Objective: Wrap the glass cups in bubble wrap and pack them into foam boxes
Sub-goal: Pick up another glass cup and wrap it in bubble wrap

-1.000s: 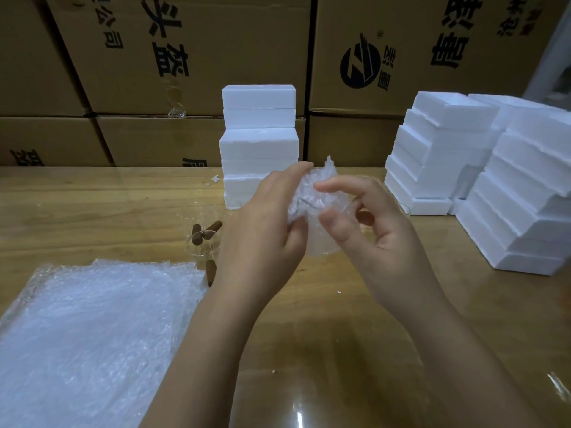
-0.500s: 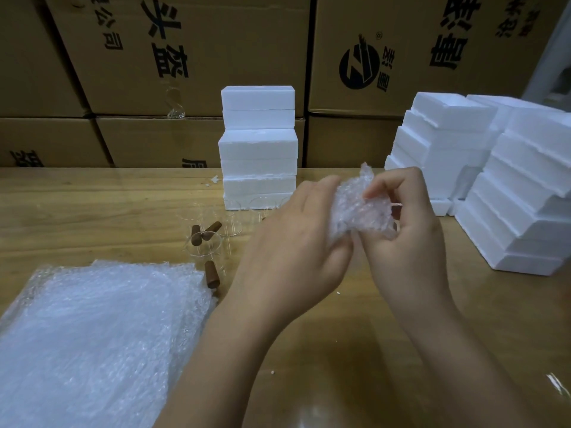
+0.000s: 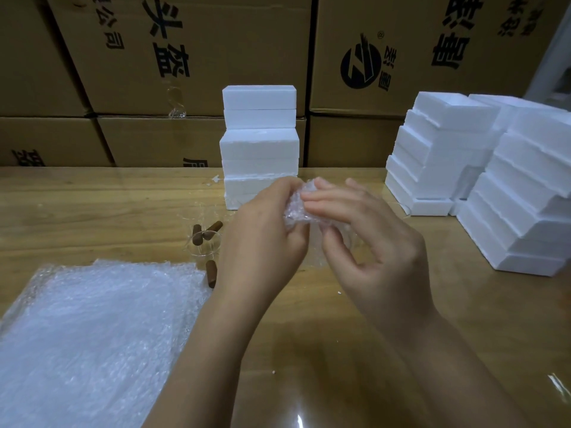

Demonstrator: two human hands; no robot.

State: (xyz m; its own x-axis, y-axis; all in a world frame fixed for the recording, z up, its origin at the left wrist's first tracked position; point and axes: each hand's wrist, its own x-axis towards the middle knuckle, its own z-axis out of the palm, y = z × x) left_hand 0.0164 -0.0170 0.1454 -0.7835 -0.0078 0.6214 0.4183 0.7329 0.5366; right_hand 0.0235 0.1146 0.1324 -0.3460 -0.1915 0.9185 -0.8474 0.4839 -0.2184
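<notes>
Glass cup [image 3: 314,240], mostly hidden under crumpled bubble wrap [image 3: 297,206], is held in the air between both hands, above the middle of the wooden surface [image 3: 340,350] and in front of the central foam stack. The left hand [image 3: 262,239] grips the bundle from the side, its fingers curled round it. The right hand [image 3: 370,242] pinches the bubble wrap, with its fingers laid fairly straight across the top and the thumb tucked beneath. Only a faint clear patch of the cup shows below the wrap, so I cannot tell whether it is upright or tilted. Just left of the left hand another clear cup [image 3: 204,247] stands on the surface with two brown cylinders [image 3: 196,235] by its rim, and a third brown cylinder [image 3: 211,273] lies just nearer. Touching that one, a pile of loose wrap sheets [image 3: 92,335] covers the near left corner. Behind the hands a tall stack of white foam boxes [image 3: 259,134] rises at the back edge. Well to the right, stepped stacks of foam pieces [image 3: 448,149] lean in rows. Printed cardboard cartons [image 3: 216,57] wall off the background.
</notes>
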